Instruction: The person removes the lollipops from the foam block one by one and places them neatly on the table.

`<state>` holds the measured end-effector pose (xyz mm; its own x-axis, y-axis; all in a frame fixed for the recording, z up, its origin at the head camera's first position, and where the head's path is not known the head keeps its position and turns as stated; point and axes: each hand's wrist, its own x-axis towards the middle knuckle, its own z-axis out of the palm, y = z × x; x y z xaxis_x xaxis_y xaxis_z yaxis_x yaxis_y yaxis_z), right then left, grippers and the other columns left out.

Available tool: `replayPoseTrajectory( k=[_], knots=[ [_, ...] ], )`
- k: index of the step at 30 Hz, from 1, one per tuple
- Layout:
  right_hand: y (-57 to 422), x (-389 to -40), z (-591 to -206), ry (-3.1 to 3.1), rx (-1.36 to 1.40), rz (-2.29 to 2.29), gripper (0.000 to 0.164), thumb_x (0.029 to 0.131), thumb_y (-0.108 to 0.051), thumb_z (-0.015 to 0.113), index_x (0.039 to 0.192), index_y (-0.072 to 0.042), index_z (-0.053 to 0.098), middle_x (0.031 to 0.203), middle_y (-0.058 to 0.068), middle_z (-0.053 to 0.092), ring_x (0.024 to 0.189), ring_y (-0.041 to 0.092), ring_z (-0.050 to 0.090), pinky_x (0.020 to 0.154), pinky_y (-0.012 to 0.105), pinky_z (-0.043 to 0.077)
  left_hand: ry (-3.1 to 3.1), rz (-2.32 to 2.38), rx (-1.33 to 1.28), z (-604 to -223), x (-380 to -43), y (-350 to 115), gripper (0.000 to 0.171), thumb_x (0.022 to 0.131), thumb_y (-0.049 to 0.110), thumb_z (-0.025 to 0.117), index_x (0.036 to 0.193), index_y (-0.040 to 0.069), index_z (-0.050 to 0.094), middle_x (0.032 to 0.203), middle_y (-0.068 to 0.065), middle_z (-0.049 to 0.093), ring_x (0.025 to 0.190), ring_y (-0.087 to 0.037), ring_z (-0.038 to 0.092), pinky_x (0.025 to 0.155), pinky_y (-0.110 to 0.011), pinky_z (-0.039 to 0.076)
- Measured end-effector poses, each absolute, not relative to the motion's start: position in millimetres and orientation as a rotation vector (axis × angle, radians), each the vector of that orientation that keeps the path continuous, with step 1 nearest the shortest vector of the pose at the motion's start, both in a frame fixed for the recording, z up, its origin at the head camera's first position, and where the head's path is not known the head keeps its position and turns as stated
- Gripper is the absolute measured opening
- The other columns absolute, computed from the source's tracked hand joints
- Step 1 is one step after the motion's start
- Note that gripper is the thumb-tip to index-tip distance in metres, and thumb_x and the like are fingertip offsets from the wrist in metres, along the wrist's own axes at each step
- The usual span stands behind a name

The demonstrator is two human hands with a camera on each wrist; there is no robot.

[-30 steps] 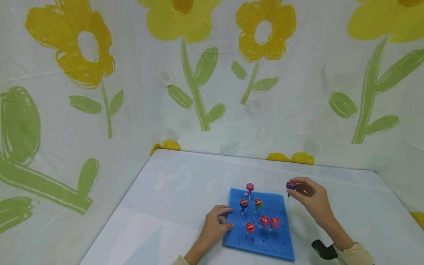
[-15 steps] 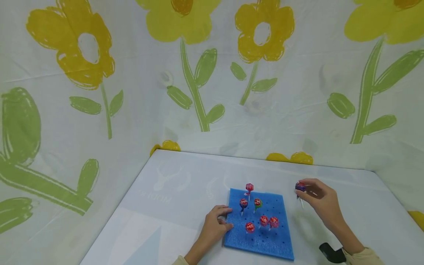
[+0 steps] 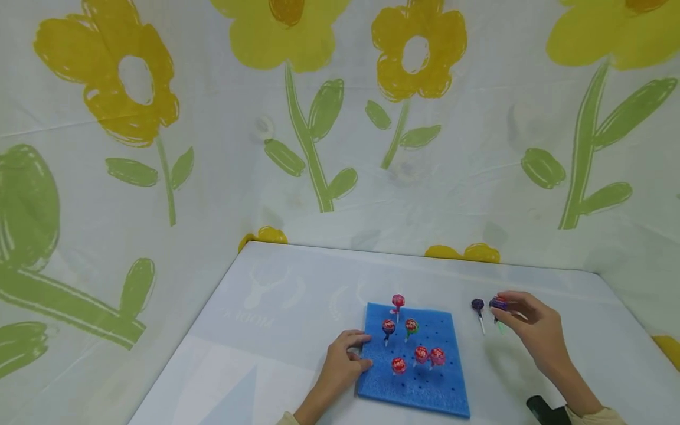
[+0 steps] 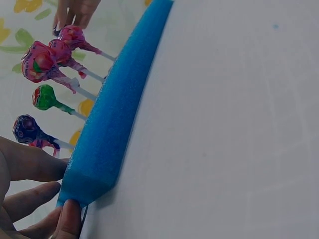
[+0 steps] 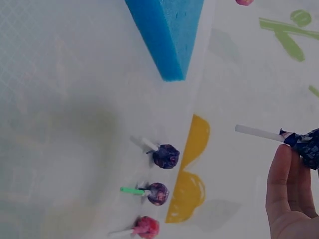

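My left hand (image 3: 344,361) grips the left edge of a blue foam board (image 3: 379,389); in the left wrist view its fingers lie around the corner. Several wrapped lollipops stand upright in the board, among them a pink one (image 3: 398,300) at the back, a dark blue one (image 4: 27,128) and a green one (image 4: 45,97). Right of the board, my right hand (image 3: 536,330) pinches a purple lollipop (image 5: 305,147) by its wrapped head, the white stick (image 5: 259,132) pointing out past the fingers. Just left of that hand lies a dark purple lollipop (image 3: 477,304) on the table.
In the right wrist view, a lollipop with a green stick (image 5: 158,193) and a red-pink one (image 5: 147,227) lie in line with the dark one. Small holes dot the board. The white table (image 3: 276,330) meets a flower-printed cloth (image 3: 223,195) behind and at the left.
The right hand has moved to the right, away from the board, with the purple lollipop. This uncovers the dark lollipop lying on the table. The left hand stays on the board.
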<state>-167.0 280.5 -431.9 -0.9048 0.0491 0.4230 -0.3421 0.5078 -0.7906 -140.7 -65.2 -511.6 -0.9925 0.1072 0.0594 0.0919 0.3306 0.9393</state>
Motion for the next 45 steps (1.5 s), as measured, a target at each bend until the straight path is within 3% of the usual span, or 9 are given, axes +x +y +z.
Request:
replayPoseTrajectory(
  k=[8,27,37,45],
  knots=[
    [290.2,-167.6,-434.7,-2.34,0.181,1.407,0.031,0.082,-0.003,0.071,0.11,0.004,0.061,0.099,-0.006,0.066,0.083,0.001,0.061,0.074,0.009,0.047,2.542,1.807,0.187,-511.5,-140.9,-65.0,0.041,0.071,-0.004,0.073,0.111,0.003,0.068,0.12,-0.009,0.056,0.08,-0.013,0.056,0.064,-0.021,0.049],
    [311.2,-171.3,-435.8,-2.432,0.011,1.276,0.037,0.085,-0.018,0.071,0.114,0.001,0.061,0.095,-0.025,0.059,0.083,-0.007,0.057,0.067,0.008,0.046,2.536,1.824,0.183,-512.0,-140.2,-65.5,0.041,0.071,-0.004,0.073,0.111,0.003,0.068,0.12,-0.009,0.056,0.083,-0.013,0.056,0.065,-0.021,0.049],
    [321.2,-175.9,-436.4,-2.468,-0.039,1.225,0.04,0.089,-0.023,0.067,0.118,0.004,0.058,0.096,-0.028,0.054,0.082,-0.012,0.052,0.067,0.007,0.044,2.528,1.82,0.181,-511.0,-139.1,-65.8,0.04,0.072,-0.004,0.073,0.111,0.003,0.067,0.12,-0.008,0.056,0.08,-0.013,0.055,0.065,-0.02,0.048],
    [330.5,-182.8,-437.4,-2.521,-0.127,1.178,0.045,0.09,-0.028,0.064,0.121,0.003,0.057,0.097,-0.021,0.054,0.081,-0.014,0.048,0.064,0.007,0.044,2.519,1.832,0.181,-511.3,-139.9,-65.2,0.041,0.071,-0.004,0.073,0.111,0.002,0.067,0.12,-0.009,0.056,0.079,-0.013,0.056,0.065,-0.02,0.049]
  ],
)
